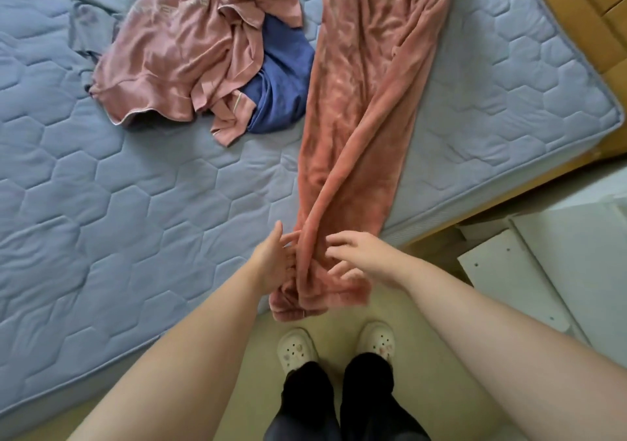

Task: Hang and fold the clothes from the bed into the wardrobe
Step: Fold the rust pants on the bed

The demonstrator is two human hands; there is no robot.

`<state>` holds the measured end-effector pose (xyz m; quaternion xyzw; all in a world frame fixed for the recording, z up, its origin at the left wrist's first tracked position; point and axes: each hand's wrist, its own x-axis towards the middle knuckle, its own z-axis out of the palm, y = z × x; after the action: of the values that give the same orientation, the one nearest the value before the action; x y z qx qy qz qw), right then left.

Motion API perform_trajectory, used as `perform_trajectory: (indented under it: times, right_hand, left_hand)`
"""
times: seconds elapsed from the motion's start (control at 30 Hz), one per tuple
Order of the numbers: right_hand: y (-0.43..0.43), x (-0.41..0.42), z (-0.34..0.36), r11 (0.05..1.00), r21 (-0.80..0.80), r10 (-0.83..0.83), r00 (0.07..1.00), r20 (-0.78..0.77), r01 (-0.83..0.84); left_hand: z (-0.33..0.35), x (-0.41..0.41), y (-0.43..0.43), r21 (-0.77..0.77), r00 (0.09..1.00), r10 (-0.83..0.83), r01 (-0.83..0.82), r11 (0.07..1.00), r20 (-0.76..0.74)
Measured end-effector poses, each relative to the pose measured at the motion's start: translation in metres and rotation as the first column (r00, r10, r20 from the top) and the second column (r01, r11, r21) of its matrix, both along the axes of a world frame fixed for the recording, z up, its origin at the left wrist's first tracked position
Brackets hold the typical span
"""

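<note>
I stood at the corner of the mattress (101,186) with both hands on the near end of a long pink fleece garment (366,101). It lay stretched lengthwise along the right side of the bed, its far end running out of view and its near end hanging just over the mattress edge above my white clogs (297,349). My left hand (274,261) lay against the fabric's left side, fingers straight and thumb raised, gripping nothing. My right hand (359,254) was spread over the fabric's right side, fingers apart and only lightly bent, not clasping the cloth either.

Farther up the bed, left of the fleece, a crumpled pink satin top (169,50) lay partly over a blue garment (285,77), which touched the fleece's edge. A grey-blue piece of clothing (95,9) lay beyond them. White boards (543,271) stood on the floor to my right.
</note>
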<state>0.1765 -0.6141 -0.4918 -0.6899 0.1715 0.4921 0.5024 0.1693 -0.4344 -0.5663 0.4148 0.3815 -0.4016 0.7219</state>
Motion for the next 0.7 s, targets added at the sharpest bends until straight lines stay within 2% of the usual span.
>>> perform_trajectory:
  times: [0.07, 0.13, 0.17, 0.2, 0.23, 0.27, 0.3, 0.37, 0.4, 0.47, 0.5, 0.57, 0.63, 0.7]
  right_hand:
    - [-0.008, -0.004, -0.012, 0.989, -0.143, -0.040, 0.998, 0.052, 0.047]
    - [-0.020, -0.009, -0.024, 0.960, -0.257, -0.091, 0.993, 0.081, 0.109]
    - [-0.026, -0.011, -0.029, 0.945, -0.301, -0.108, 0.990, 0.091, 0.131]
    - [-0.031, -0.014, -0.033, 0.929, -0.342, -0.115, 0.989, 0.095, 0.141]
    - [-0.036, -0.018, -0.038, 0.914, -0.380, -0.112, 0.989, 0.102, 0.143]
    - [-0.039, -0.020, -0.042, 0.902, -0.406, -0.109, 0.987, 0.114, 0.147]
    - [-0.041, -0.023, -0.045, 0.894, -0.421, -0.109, 0.986, 0.128, 0.154]
    - [-0.040, -0.027, -0.050, 0.887, -0.434, -0.098, 0.983, 0.155, 0.157]
    - [-0.037, -0.028, -0.052, 0.887, -0.435, -0.084, 0.981, 0.176, 0.154]
    - [-0.029, -0.031, -0.052, 0.893, -0.431, -0.040, 0.977, 0.208, 0.129]
    - [-0.025, -0.033, -0.053, 0.898, -0.425, -0.024, 0.977, 0.214, 0.115]
    - [-0.019, -0.040, -0.058, 0.903, -0.419, -0.022, 0.983, 0.185, 0.099]
    - [-0.016, -0.047, -0.066, 0.896, -0.430, -0.048, 0.988, 0.146, 0.107]
    - [-0.011, -0.049, -0.070, 0.888, -0.450, -0.025, 0.987, 0.159, 0.095]
  left_hand:
    - [0.000, -0.001, -0.008, 0.078, 0.999, -0.053, 0.053, 0.996, -0.001]
    - [0.001, -0.005, -0.017, 0.241, 0.970, -0.237, 0.219, 0.945, 0.050]
    - [0.001, -0.005, -0.019, 0.393, 0.903, -0.419, 0.351, 0.850, 0.100]
    - [0.000, -0.007, -0.020, 0.554, 0.790, -0.602, 0.452, 0.699, 0.115]
    - [0.001, -0.009, -0.022, 0.669, 0.671, -0.736, 0.506, 0.544, 0.090]
    - [0.003, -0.011, -0.025, 0.706, 0.613, -0.788, 0.533, 0.467, 0.058]
    - [0.008, -0.014, -0.027, 0.671, 0.654, -0.755, 0.538, 0.509, 0.049]
    - [0.014, -0.017, -0.026, 0.446, 0.876, -0.482, 0.438, 0.780, -0.017]
    - [0.016, -0.020, -0.023, 0.326, 0.940, -0.334, 0.340, 0.882, -0.077]
    - [0.016, -0.027, -0.011, 0.181, 0.986, -0.142, 0.157, 0.971, -0.091]
    - [0.013, -0.033, -0.003, 0.177, 0.993, -0.087, 0.099, 0.979, -0.076]
    - [0.004, -0.049, 0.015, 0.271, 0.998, -0.053, 0.061, 0.961, -0.038]
    - [-0.013, -0.064, 0.029, 0.429, 0.987, -0.157, 0.150, 0.891, -0.017]
    - [-0.019, -0.075, 0.029, 0.587, 0.921, -0.388, 0.325, 0.741, -0.021]
